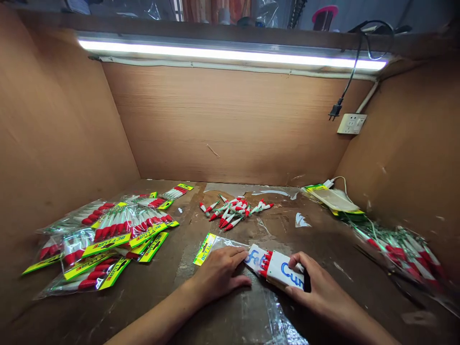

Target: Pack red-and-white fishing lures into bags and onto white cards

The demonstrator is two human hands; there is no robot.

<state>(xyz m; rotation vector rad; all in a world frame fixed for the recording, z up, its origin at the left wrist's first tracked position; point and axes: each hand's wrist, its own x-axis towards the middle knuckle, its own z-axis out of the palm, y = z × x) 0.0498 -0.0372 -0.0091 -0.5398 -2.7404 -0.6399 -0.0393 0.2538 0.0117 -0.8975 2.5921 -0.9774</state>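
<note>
My right hand [305, 282] grips a white box-like holder [285, 270] with blue handwriting on it. Red tips of fishing floats [265, 263] show in a row at the gap between this holder and a second white written piece [254, 258] to its left. Flat on the table, my left hand [224, 268] has its fingers stretched out, with the thumb apart. Its fingertips touch a clear plastic bag [224, 242] and reach the left end of the white piece. The bag's yellow-green label [204, 249] sticks out beyond the hand; part of the bag is hidden under the fingers.
Filled bags of red-and-white floats [118, 225] are heaped at left. Loose floats [233, 211] lie mid-table. At right are flat labelled bags [334, 199] and a pile of wired floats [402, 249]. A black plug [335, 111] hangs near a wall socket [352, 123].
</note>
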